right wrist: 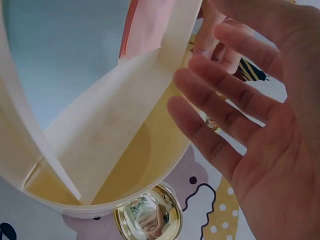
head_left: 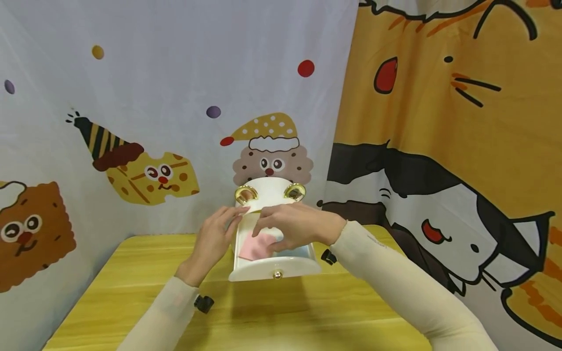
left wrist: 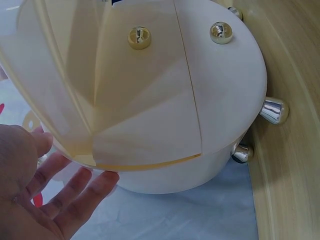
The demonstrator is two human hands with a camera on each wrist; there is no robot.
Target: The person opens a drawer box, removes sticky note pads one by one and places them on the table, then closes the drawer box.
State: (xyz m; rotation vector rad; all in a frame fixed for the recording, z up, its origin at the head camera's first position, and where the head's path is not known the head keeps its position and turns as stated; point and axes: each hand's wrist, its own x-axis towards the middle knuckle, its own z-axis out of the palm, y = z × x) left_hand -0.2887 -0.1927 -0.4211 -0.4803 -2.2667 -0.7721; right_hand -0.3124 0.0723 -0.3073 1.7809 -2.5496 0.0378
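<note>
Backdrop (head_left: 162,73) – printed cloth w/ cartoon faces, hats & coloured dots; orange/b&w animal print on R side. Worktop (head_left: 149,273): yellow wood-grain, in front of cloth. White box (head_left: 269,191) stands on it approx. centre, drawer (head_left: 274,269) pulled out twd person. Cream sleeves (head_left: 395,275) come in from both sides.

L hand (head_left: 213,236) at box's L side; fingers fairly straight, tips touching the rim, thumb apart from them. R hand (head_left: 291,224) above open drawer – fingers spread & loosely extended in R wrist view, nothing gripped.

In drawer: pale blue piece (head_left: 300,251), sheet or lining – can't tell which; partly under R hand in head view. Pink piece (head_left: 256,247), thin, lies in L part of drawer, just below R hand's fingers; paper or cloth unclear.

Gold rings (head_left: 295,192), one each side of box top. Silver feet (left wrist: 274,110) under box, seen in L wrist view. Gold knob (head_left: 277,275) mid drawer front, smallest item noted.
</note>
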